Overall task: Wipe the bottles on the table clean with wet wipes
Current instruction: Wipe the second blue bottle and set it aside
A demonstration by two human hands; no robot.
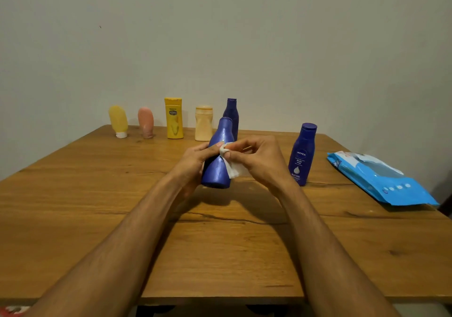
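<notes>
The left hand (193, 162) is clamped round the lower body of a blue bottle (217, 170), held tilted low over the wooden table (97, 194). The right hand (259, 160) pinches a white wet wipe (232, 168) against the bottle's side, so this one looks mid-wipe. The wipes pack (381, 182) lies at the right. A Nivea bottle (302, 155) stands alone beside the hands; whether it is done I cannot tell. Along the far edge, the yellow bottle (174, 118), dark blue bottle (232, 111), cream bottle (203, 124), yellow tube (118, 121) and pink tube (146, 122) probably await wiping.

Tilted blue bottle (217, 163), white wet wipe (233, 170) pressed against its side.
A Nivea bottle (302, 155) is stood upright to its right; a row of five bottles (174, 118) is set behind; a blue wipes pack (381, 182) is laid flat.
</notes>
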